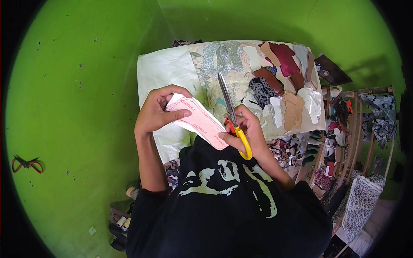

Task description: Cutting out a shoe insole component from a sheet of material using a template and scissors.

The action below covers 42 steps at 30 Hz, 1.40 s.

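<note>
A pink insole-shaped piece (201,123) with printed lettering and a white edge is held up in front of my chest. My left hand (150,114) pinches its upper left end between thumb and fingers. In my right hand (254,131) is a pair of scissors (226,94) with yellow and red-orange handles. The blades look closed together and point away from me, over the table. My right thumb rests on the lower right end of the insole piece, so both hands touch it.
Beyond my hands stands a table (215,101) with a white sheet (165,71) at its left. Cut insole shapes (294,109) and fabric scraps cover its right side. At the right, a wooden rack (353,133) holds materials. Another scissors (27,164) hangs on the green wall.
</note>
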Tool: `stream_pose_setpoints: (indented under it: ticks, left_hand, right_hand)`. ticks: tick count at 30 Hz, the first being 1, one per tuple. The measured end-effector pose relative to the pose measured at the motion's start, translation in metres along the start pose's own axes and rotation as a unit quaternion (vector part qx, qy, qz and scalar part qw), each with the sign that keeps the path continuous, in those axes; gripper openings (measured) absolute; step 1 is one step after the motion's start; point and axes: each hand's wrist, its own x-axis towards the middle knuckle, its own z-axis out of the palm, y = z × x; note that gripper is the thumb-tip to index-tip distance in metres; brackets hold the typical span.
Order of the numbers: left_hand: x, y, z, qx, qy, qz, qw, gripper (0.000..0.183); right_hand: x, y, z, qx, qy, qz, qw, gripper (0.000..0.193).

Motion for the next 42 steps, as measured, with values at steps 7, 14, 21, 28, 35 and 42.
stream_pose_setpoints:
  ticks: [7,14,21,28,35,42]
  left_hand:
    - [0.009,-0.008,0.009,-0.032,0.064,-0.009,0.997,0.055]
    - [0.009,-0.071,0.032,-0.530,0.013,-0.007,0.848,0.063]
    - [0.006,-0.071,0.087,-0.403,0.092,0.043,0.910,0.082]
    - [0.005,-0.065,0.090,-0.051,0.234,0.180,0.954,0.079]
    - [0.006,-0.058,0.075,0.019,0.151,0.105,0.983,0.084]
    - [0.016,-0.054,0.086,-0.110,0.127,0.168,0.971,0.102]
  right_hand:
    - [0.003,0.006,0.002,0.006,0.023,-0.015,1.000,0.039]
    - [0.015,0.007,0.008,0.071,0.118,-0.005,0.990,0.041]
    - [0.017,0.007,0.009,0.094,0.150,0.002,0.984,0.042]
    - [0.018,0.011,0.009,0.076,0.125,0.006,0.989,0.041]
    - [0.014,0.008,0.007,0.074,0.092,0.049,0.992,0.039]
    - [0.013,0.011,0.003,0.052,0.080,0.036,0.995,0.040]
